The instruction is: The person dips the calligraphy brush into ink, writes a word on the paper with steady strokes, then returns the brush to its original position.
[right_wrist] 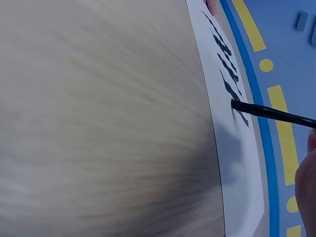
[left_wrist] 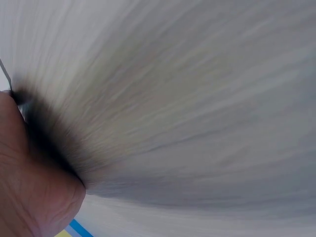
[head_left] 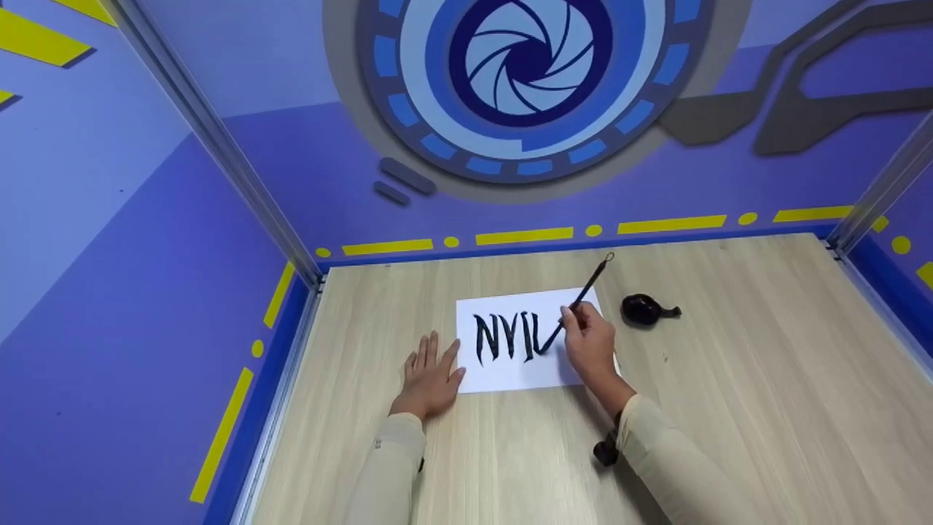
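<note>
White paper [head_left: 510,378] lies on the wooden table with several black brush strokes [head_left: 508,337] across it. My right hand [head_left: 592,346] pinches a dark brush [head_left: 589,286] that leans up and to the right, its tip touching the lower end of the rightmost stroke. In the right wrist view the brush [right_wrist: 276,114] meets the paper [right_wrist: 247,197] at that stroke, with part of the hand [right_wrist: 307,185] at the right edge. My left hand [head_left: 430,375] rests flat, fingers spread, at the paper's left edge. The left wrist view shows only part of this hand [left_wrist: 34,182] on the table.
A small dark glossy pot with a narrow spout [head_left: 643,310] sits right of the paper. The wooden table [head_left: 729,408] ends at a blue and purple back wall [head_left: 291,175], with side walls beyond metal posts. A black object [head_left: 606,450] is beside my right wrist.
</note>
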Demonstrator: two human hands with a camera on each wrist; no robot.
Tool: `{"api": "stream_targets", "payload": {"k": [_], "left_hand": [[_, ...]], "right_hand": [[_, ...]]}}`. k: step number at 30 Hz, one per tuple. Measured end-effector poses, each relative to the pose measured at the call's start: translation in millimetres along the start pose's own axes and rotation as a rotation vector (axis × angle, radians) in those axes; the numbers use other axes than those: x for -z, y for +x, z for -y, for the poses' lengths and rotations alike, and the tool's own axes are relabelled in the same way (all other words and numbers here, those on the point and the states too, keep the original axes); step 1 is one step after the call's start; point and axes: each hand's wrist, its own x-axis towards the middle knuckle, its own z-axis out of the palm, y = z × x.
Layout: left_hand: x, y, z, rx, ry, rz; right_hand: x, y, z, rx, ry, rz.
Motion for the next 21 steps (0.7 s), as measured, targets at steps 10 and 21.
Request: {"api": "stream_targets", "payload": {"k": [10, 21], "left_hand": [[4.5, -4.4, -6.7, 0.005, -0.015, 0.016], [16.0, -10.2, -13.7, 0.015, -0.027, 0.048]], "right_hand": [[6.6, -2.5, 5.6, -0.026, 0.041, -0.029], [14.2, 3.9, 13.1, -0.006, 0.136, -0.106]]}}
